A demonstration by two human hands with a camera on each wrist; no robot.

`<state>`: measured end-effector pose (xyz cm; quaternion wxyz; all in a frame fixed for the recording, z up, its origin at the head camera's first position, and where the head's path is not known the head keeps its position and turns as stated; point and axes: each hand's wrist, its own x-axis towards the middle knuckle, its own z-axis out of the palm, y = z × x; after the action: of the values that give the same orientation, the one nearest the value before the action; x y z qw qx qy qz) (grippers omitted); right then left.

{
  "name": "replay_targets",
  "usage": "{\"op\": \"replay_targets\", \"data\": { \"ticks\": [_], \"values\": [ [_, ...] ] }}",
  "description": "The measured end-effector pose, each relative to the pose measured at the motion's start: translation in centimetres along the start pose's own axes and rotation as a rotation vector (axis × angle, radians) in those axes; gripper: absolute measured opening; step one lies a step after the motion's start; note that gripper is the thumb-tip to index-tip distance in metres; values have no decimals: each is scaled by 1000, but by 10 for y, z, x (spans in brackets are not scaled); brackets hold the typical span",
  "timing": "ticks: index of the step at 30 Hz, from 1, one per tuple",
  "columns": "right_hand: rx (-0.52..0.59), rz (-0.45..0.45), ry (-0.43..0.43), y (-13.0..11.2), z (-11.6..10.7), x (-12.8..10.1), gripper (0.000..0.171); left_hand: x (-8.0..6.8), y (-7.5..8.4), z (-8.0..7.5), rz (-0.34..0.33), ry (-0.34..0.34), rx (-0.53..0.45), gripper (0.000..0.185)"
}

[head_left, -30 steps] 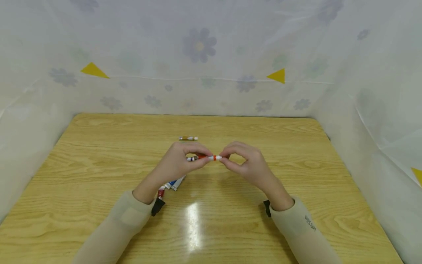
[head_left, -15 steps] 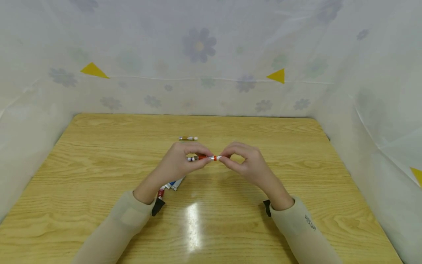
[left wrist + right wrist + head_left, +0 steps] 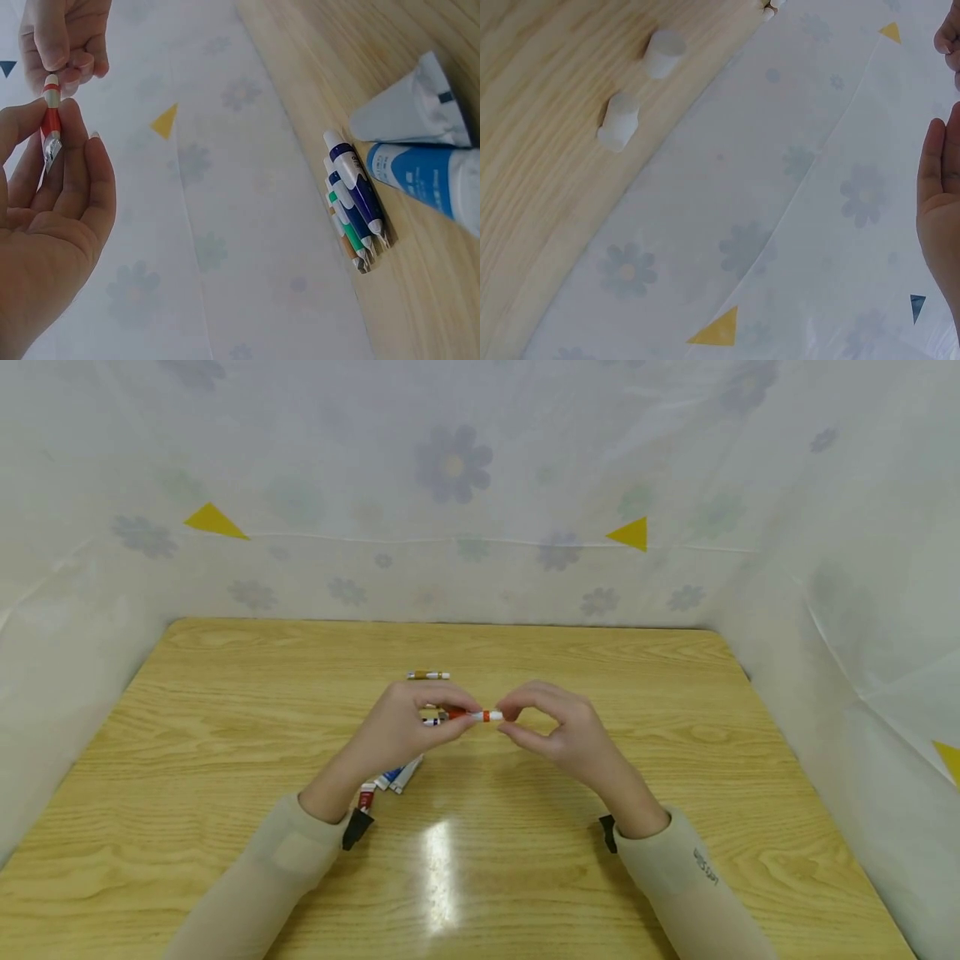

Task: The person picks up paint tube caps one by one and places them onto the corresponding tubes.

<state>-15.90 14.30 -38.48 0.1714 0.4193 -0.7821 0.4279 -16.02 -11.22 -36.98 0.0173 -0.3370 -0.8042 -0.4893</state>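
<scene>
1. The red-banded tube [image 3: 486, 716] was up off the worktop [image 3: 675, 777], between the two hands. Its long axis ran nearly crosswise in the head view, with the white cap [image 3: 497, 716] toward the right and the silver tail back inside the left grasp.
2. The left hand [image 3: 405, 718] carried it alone, as far as could be seen: thumb and fingers pinched the body behind the red band, so the band and the cap stood out past the fingertips.
3. The relation that counted was between that cap and the right hand [image 3: 581, 735]. The cap pointed straight at the right fingers, roughly in line with the gap between them.
4. The right thumb and forefinger were curved toward each other but parted just beside the cap's end, apparently grasping nothing; a light touch could not be ruled out. The right hand was the nearer to the cap, the left to the tail.
5. Below and beyond the left hand lay the small tubes, side by side on the worktop: the purple-banded tube [image 3: 358, 187] nearest the person, the brown tube [image 3: 428, 675] farthest, a green tube [image 3: 346, 216] among those between.
6. Closer to the left sleeve [image 3: 285, 852] lay a dark red tube [image 3: 366, 797], a blue tube [image 3: 427, 180] and a pale grey tube [image 3: 409, 112].
</scene>
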Motion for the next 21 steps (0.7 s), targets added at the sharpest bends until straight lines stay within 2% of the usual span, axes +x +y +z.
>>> {"op": "replay_targets", "data": {
  "ticks": [8,15,21],
  "values": [
    [13,-38,3,2,1,0,24,0,1,2,27,-6,-22,8],
    [20,-60,8,2,1,1,10,0,1,3,22,-5,-10,9],
    [13,-58,20,2,1,1,27,0,1,1,8,-5,-2,10]
  ]
}}
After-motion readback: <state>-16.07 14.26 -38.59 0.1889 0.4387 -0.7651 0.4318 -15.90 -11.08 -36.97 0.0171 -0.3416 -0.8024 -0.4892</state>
